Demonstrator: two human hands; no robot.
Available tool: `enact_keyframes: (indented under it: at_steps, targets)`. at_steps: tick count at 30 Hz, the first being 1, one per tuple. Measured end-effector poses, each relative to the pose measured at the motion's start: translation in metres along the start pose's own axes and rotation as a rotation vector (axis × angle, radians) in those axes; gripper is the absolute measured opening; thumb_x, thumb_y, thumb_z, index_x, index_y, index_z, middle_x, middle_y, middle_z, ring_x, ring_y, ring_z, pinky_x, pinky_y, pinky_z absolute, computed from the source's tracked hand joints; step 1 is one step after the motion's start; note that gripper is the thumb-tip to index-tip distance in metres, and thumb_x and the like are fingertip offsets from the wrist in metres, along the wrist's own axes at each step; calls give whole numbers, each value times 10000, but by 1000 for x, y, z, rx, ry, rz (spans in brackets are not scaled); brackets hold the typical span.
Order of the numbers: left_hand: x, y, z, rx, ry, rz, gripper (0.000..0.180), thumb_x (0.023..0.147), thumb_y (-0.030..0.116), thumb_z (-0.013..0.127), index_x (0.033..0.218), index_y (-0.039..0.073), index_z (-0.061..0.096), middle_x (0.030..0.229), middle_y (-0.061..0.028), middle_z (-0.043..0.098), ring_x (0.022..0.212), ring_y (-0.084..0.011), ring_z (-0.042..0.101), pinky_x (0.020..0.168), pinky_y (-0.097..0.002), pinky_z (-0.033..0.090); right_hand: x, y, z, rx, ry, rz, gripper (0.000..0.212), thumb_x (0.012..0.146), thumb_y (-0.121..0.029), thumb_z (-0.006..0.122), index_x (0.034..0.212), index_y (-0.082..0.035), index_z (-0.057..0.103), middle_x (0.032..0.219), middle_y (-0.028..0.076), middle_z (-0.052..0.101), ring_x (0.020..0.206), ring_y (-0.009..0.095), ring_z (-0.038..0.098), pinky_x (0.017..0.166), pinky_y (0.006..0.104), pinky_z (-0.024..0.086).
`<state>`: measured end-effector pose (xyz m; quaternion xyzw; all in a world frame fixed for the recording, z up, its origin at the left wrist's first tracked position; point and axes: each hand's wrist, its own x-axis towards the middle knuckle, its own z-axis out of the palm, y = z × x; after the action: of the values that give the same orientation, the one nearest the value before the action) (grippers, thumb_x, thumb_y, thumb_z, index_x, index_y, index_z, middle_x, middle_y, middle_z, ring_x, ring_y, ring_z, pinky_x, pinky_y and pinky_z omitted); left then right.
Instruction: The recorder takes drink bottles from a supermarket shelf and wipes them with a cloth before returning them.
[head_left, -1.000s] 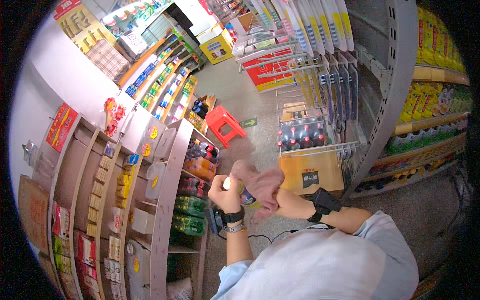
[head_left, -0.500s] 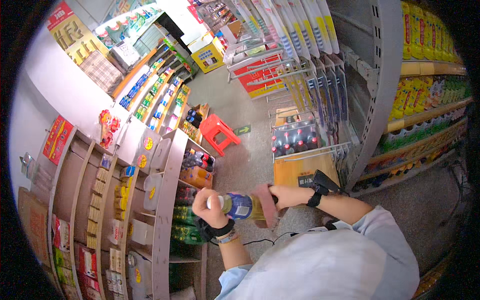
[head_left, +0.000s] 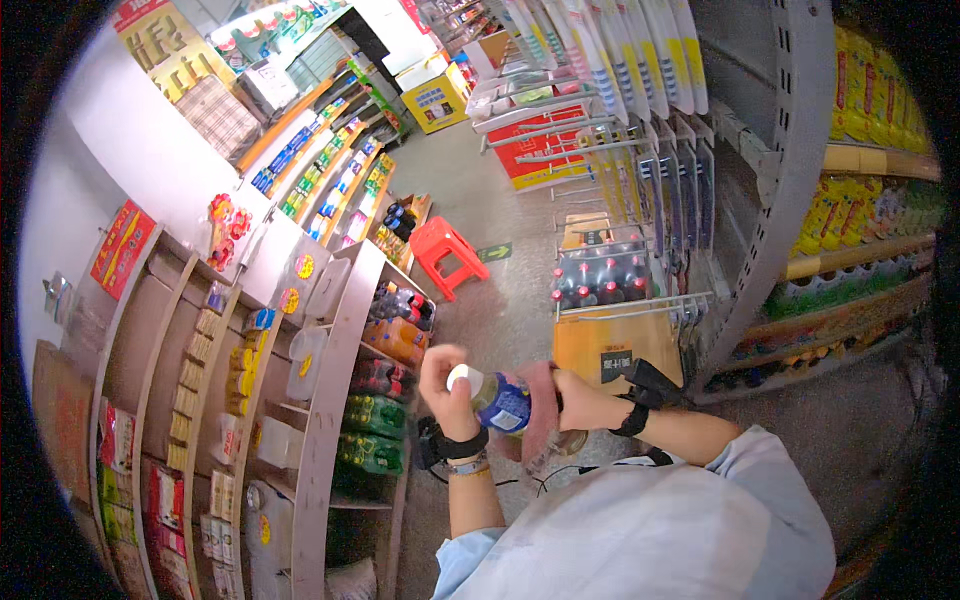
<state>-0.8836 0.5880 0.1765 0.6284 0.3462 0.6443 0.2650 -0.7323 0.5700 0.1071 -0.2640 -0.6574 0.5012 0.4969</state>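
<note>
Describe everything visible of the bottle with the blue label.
The bottle looks see-through, plastic or glass, with a white cap on and a blue label. It is tilted, held in the air, cap end leftward. The left hand holds it near the cap; a pinkish cloth in the right hand covers part of its body.

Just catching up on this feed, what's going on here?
A person in a shop aisle is holding a tilted bottle with a blue label. The left hand grips it near the white cap; the right hand holds a pinkish cloth against its body. A red stool stands on the floor beyond.
</note>
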Motion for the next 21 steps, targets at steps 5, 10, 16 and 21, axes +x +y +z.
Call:
enact_keyframes:
  at_steps: [5, 10, 16, 21]
  targets:
    - [-31, -18, 5, -158, -81, -144, 548, 694, 127, 509, 1185, 15, 293, 1137, -77, 355, 1108, -199, 327, 951, -311, 231, 1, 0, -2, -188, 206, -107, 447, 592, -146, 702, 972, 8, 523, 940, 141, 569, 885, 203, 543, 758, 318, 426]
    - [-74, -29, 27, -347, -140, -531, 416, 880, 302, 360, 1221, 72, 298, 1147, -51, 413, 1073, -145, 373, 911, -295, 295, 3, 4, -1, -113, 404, 49, 353, 616, -79, 664, 917, 39, 523, 868, 150, 589, 821, 203, 572, 711, 300, 439]
    - [-102, -62, 14, -208, -166, -610, 284, 859, 267, 419, 1097, 114, 399, 1048, -8, 451, 938, -155, 436, 802, -300, 370, 8, -4, 3, -141, 428, -26, 261, 665, -77, 637, 890, 27, 554, 818, 159, 595, 776, 202, 587, 654, 297, 448]
    - [-93, -53, 20, -458, 121, -592, 320, 851, 355, 415, 1040, 99, 438, 998, -29, 485, 904, -172, 463, 782, -314, 387, 11, 14, 10, -169, 336, -24, 264, 640, -101, 644, 863, 20, 571, 789, 170, 597, 747, 238, 593, 648, 316, 450]
